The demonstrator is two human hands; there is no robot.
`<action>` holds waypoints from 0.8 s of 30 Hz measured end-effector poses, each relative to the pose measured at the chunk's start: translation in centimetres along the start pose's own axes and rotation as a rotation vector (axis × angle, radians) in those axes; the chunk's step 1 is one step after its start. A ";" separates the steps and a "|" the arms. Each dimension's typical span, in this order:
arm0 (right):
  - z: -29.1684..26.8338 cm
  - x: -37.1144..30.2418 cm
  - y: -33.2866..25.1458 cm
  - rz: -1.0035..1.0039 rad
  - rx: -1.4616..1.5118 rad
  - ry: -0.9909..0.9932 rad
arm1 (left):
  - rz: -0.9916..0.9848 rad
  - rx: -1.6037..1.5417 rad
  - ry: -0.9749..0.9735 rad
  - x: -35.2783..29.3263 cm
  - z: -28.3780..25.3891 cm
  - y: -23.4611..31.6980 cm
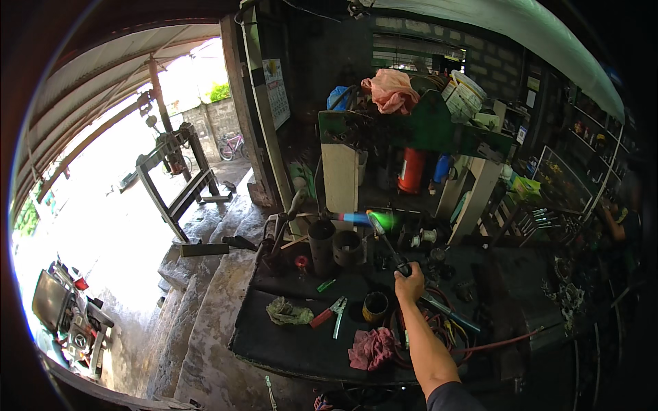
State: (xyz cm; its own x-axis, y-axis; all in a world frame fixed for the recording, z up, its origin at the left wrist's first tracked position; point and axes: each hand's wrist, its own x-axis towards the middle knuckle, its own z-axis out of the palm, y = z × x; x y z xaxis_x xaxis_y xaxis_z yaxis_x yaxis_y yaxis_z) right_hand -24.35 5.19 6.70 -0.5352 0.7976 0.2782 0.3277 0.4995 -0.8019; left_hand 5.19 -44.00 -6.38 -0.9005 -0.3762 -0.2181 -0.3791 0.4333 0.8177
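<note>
The grip [409,284] holds a torch [389,245] over the worktop [288,342]. Left of the grip, two metal cylinders [336,246] stand upright near the flame, blocking that side. Nearer than those, a tin [375,307], pliers [329,314] and two rags [370,348] lie scattered, with bare patches between them. Right of the grip, hoses [480,346] and dark clutter crowd the surface. Beyond it, a green bench [411,130] closes the far side.
</note>
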 end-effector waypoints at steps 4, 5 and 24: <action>0.0 -0.5 -0.4 0.009 -0.017 0.013 | -0.004 -0.029 -0.018 -0.2 -0.3 0.6; 0.0 -0.6 -0.4 -0.009 -0.014 0.035 | -0.014 -0.038 -0.023 -0.1 -0.3 0.5; -0.5 -0.4 -0.8 0.006 -0.070 0.015 | 0.006 0.017 0.002 0.9 0.4 -1.5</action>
State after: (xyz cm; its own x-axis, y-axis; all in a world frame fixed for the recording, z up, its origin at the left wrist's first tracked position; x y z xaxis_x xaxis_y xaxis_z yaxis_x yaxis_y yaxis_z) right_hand -24.05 4.65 7.50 -0.5210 0.8057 0.2818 0.3851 0.5166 -0.7648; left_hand 4.83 -44.64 -7.99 -0.9023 -0.3753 -0.2122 -0.3772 0.4491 0.8100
